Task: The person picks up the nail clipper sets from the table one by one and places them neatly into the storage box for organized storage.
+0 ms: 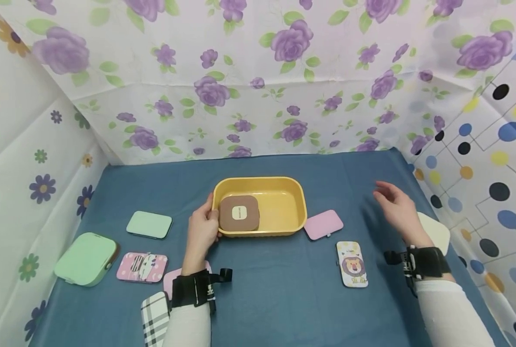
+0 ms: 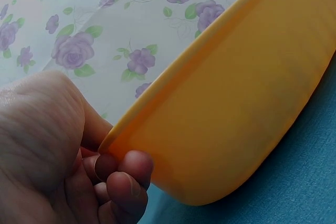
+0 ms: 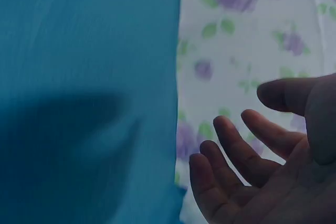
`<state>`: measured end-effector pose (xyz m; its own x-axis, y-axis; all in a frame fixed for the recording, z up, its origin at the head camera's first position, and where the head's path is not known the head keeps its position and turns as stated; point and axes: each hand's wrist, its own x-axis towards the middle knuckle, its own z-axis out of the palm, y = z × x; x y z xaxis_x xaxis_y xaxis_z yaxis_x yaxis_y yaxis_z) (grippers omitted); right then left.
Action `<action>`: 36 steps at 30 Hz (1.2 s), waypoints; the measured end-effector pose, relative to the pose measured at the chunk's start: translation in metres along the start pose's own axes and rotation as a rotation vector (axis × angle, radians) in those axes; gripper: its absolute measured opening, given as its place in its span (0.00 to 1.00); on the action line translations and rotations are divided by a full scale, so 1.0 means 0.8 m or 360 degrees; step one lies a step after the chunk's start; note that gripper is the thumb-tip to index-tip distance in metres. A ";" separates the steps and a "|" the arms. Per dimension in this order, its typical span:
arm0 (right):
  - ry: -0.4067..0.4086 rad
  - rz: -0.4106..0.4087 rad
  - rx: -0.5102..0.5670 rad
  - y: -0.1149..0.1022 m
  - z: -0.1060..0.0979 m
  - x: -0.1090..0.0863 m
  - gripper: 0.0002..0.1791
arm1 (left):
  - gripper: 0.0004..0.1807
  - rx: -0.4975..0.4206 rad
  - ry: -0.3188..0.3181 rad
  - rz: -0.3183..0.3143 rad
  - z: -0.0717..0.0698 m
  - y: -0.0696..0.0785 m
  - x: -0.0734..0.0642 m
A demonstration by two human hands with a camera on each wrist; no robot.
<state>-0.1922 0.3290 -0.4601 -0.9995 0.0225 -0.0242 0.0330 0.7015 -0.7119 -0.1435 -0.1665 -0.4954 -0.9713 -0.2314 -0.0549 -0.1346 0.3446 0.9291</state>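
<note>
My left hand grips the left end of a yellow plastic basket. In the left wrist view the thumb goes over the basket's rim, while curled fingers lie against its outer wall. Inside the basket, at its left end, lies a brown rounded-square case with a cream label. Over the right part of the cloth hovers my right hand, holding nothing. Its fingers are spread and relaxed in the right wrist view. Partly behind the right wrist is a cream-coloured case.
Right of the basket lie a pink tin and a lion-print tin. On the left are a mint tin, a green case, a pink patterned tin, a plaid case and a pink case partly under the left wrist.
</note>
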 end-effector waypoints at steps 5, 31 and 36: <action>-0.0059 -0.0042 -0.0201 0.037 -0.020 -0.006 0.38 | 0.30 0.0011 -0.0016 -0.0018 -0.001 -0.002 -0.003; -0.0701 -0.0031 -0.0675 0.113 -0.101 -0.016 0.68 | 0.30 -0.0020 -0.0005 0.0000 0.000 -0.004 0.001; -0.0766 0.0130 -0.0666 0.116 -0.103 -0.010 0.71 | 0.30 -0.0034 -0.0005 -0.0005 -0.001 -0.003 0.001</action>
<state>-0.1809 0.4523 -0.4680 -0.8782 -0.1663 -0.4484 0.0088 0.9318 -0.3629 -0.1436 -0.1680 -0.4976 -0.9715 -0.2297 -0.0588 -0.1334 0.3244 0.9365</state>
